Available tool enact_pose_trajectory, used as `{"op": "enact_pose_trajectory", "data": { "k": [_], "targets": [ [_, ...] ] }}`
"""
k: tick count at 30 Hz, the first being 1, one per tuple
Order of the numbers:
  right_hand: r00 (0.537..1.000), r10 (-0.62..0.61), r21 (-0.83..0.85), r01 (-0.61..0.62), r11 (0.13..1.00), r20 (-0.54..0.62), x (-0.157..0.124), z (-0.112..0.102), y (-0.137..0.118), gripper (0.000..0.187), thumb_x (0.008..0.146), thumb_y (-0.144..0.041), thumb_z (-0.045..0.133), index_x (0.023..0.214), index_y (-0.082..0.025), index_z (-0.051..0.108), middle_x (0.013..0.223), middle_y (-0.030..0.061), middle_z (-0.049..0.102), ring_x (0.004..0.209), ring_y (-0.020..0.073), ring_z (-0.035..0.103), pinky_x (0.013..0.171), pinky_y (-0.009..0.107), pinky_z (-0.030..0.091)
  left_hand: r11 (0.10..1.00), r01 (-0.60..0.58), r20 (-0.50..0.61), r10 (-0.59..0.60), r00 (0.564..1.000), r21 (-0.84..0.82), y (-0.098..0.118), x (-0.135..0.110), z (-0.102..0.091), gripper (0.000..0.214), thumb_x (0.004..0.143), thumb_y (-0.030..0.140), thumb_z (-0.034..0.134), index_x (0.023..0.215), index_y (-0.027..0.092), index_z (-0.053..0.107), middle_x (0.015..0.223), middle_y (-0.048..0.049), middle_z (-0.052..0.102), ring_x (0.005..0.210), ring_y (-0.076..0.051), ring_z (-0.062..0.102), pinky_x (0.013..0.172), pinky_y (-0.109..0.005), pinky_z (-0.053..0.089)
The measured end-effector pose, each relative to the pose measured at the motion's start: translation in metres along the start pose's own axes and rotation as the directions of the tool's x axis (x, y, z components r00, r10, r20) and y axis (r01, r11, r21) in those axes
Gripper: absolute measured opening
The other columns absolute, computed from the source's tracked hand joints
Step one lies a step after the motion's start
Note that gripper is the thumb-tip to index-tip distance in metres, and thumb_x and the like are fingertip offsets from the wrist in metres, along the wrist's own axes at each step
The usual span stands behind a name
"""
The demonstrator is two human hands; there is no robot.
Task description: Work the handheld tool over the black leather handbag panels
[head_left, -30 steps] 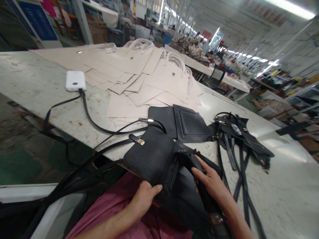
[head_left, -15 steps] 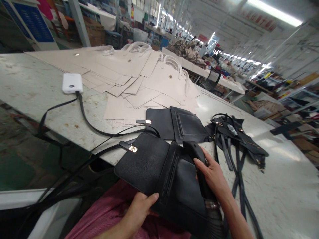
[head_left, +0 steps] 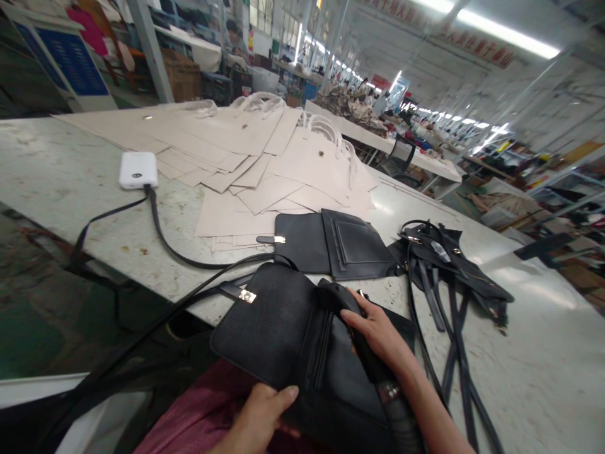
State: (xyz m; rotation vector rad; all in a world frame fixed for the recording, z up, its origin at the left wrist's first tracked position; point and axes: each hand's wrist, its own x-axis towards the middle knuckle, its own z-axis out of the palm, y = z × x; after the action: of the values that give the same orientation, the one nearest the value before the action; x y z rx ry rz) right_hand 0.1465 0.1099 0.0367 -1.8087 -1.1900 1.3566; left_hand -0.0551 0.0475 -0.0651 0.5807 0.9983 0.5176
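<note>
A black leather bag (head_left: 269, 328) lies across my lap at the table edge, its flap spread out to the left with a gold clasp (head_left: 247, 296) and a strap tab. My left hand (head_left: 262, 410) pinches the bag's lower edge, thumb on top and fingers underneath. In my right hand (head_left: 373, 331) is a black hand tool with a ribbed hose (head_left: 371, 362), held over the bag's inner panel; its head reaches the fold beside the flap. What the tool is I cannot tell. Just beyond lies a second opened black bag (head_left: 302, 236).
Pale bag panels with white handles (head_left: 265, 164) are heaped on the worktable (head_left: 534, 353). A white power bank (head_left: 137, 170) with a black cable stands at left. Black bag parts and straps (head_left: 444, 252) lie at right. A person (head_left: 234, 38) is in the background.
My right hand has moved the tool leftward over the bag, towards the fold by the flap. The bag has shifted slightly left; my left hand keeps its hold.
</note>
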Motion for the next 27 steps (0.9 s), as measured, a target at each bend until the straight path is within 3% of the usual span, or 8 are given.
{"op": "enact_pose_trajectory", "data": {
  "k": [4, 7, 13, 16, 22, 27],
  "targets": [
    [1.000, -0.021, -0.061, 0.021, 0.998, -0.011, 0.034, 0.002, -0.018, 0.049, 0.071, -0.032, 0.052, 0.118, -0.025, 0.047, 0.045, -0.0069, 0.051, 0.034, 0.0112, 0.047, 0.034, 0.022, 0.040, 1.000, -0.002, 0.030, 0.003, 1.000, -0.015, -0.002, 0.001, -0.001, 0.047, 0.057, 0.052, 0.064, 0.072, 0.008, 0.062, 0.057, -0.0080, 0.064, 0.049, -0.017, 0.057, 0.049, -0.029, 0.045],
    [0.997, -0.069, -0.102, 0.065, 0.993, -0.032, 0.046, 0.003, -0.026, 0.041, 0.067, -0.030, 0.058, 0.108, -0.023, 0.057, 0.053, -0.0050, 0.056, 0.040, 0.0108, 0.050, 0.040, 0.022, 0.043, 0.998, 0.034, -0.001, -0.035, 0.999, -0.061, -0.005, -0.001, -0.001, 0.050, 0.054, 0.052, 0.067, 0.079, 0.008, 0.062, 0.061, -0.0093, 0.065, 0.052, -0.020, 0.058, 0.049, -0.030, 0.045],
    [0.994, -0.050, -0.084, 0.042, 0.996, -0.098, 0.019, -0.013, -0.024, 0.051, 0.073, -0.036, 0.052, 0.121, -0.029, 0.041, 0.048, -0.0079, 0.051, 0.034, 0.0124, 0.050, 0.035, 0.024, 0.042, 0.994, 0.054, -0.023, -0.056, 0.998, -0.095, -0.013, -0.006, -0.004, 0.053, 0.053, 0.051, 0.068, 0.084, 0.009, 0.061, 0.059, -0.0084, 0.065, 0.053, -0.020, 0.059, 0.049, -0.030, 0.045],
    [0.997, -0.025, -0.066, 0.020, 0.998, -0.071, 0.001, -0.017, -0.021, 0.050, 0.074, -0.034, 0.051, 0.122, -0.030, 0.039, 0.049, -0.0075, 0.053, 0.034, 0.0119, 0.050, 0.034, 0.022, 0.041, 0.993, 0.064, -0.021, -0.067, 0.998, -0.094, -0.013, -0.006, -0.005, 0.057, 0.051, 0.053, 0.068, 0.086, 0.008, 0.060, 0.059, -0.0084, 0.065, 0.051, -0.020, 0.059, 0.049, -0.030, 0.045],
    [1.000, -0.014, -0.048, 0.015, 0.999, 0.015, 0.008, 0.002, -0.014, 0.045, 0.071, -0.032, 0.052, 0.116, -0.027, 0.048, 0.046, -0.0077, 0.050, 0.034, 0.0108, 0.045, 0.033, 0.023, 0.041, 0.996, 0.048, -0.025, -0.050, 0.998, -0.074, -0.007, -0.011, -0.003, 0.058, 0.051, 0.054, 0.069, 0.086, 0.007, 0.060, 0.058, -0.0081, 0.064, 0.053, -0.021, 0.059, 0.049, -0.029, 0.045],
    [0.989, -0.091, -0.079, 0.081, 0.994, -0.121, 0.030, 0.022, -0.009, 0.049, 0.069, -0.032, 0.053, 0.117, -0.026, 0.048, 0.056, -0.0045, 0.056, 0.042, 0.0125, 0.051, 0.040, 0.025, 0.045, 0.991, 0.060, 0.022, -0.057, 0.998, -0.120, 0.003, -0.019, 0.000, 0.051, 0.058, 0.056, 0.063, 0.077, 0.009, 0.061, 0.060, -0.0078, 0.064, 0.052, -0.020, 0.058, 0.048, -0.028, 0.044]
  ]
}}
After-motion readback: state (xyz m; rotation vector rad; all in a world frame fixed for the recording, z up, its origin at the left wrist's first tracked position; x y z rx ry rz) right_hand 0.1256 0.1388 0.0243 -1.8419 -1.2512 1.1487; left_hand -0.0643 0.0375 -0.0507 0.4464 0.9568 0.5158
